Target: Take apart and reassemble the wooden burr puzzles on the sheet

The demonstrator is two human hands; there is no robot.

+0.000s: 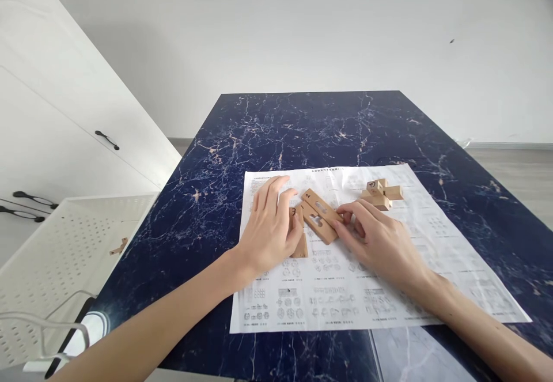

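Two flat wooden puzzle pieces with cut-out slots lie side by side at a slant on the printed sheet: the piece marked 2 (318, 202) and the piece marked 1 (322, 231). My right hand (380, 235) pinches their right end between thumb and forefinger. Over another wooden piece (300, 249), partly hidden, rests my left hand (270, 223); its fingers are spread, with the thumb against or just above that piece. An assembled wooden burr puzzle (380, 193) with crossing bars sits on the sheet beyond my right hand.
The large instruction sheet (337, 313), printed with small diagrams, lies on a dark blue marbled table (280, 134). To the left are a white perforated surface (82, 232) with a small wooden piece (118, 246) on it, white cables (47, 324) and white cabinets (64, 117).
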